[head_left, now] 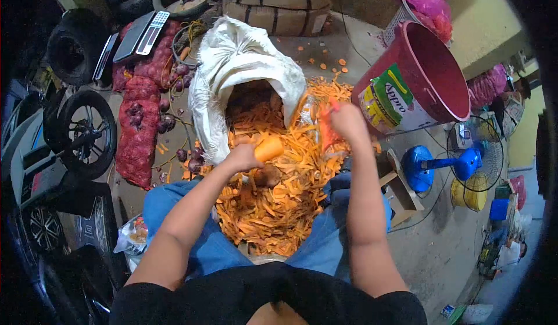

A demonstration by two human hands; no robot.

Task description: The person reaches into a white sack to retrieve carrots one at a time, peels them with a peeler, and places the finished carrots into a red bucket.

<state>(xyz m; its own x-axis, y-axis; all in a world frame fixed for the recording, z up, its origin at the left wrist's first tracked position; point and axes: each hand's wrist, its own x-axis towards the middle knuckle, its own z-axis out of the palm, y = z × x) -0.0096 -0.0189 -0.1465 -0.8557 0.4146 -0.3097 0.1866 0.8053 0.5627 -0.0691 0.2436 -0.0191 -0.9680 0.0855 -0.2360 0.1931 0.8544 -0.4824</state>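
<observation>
My left hand [243,157] is closed around a smooth orange piece of peeled carrot [269,149], held above a heap of carrot peelings [279,206] between my knees. My right hand [349,122] is raised at the right of the heap, beside the bucket. Its fingers look curled at a small red thing, blurred by motion, whose kind I cannot make out. Just below it is a red-orange strip [330,133]. A white woven sack [224,69] lies with its mouth toward me, brown unpeeled carrots [256,101] and peelings inside.
A large dark red bucket [378,86] stands tilted at the right, near a blue fan [418,168] and a cardboard box [401,200]. Red net bags of onions [138,133] lie at the left, with a scale [136,37] on top. A motorbike wheel [87,133] is further left.
</observation>
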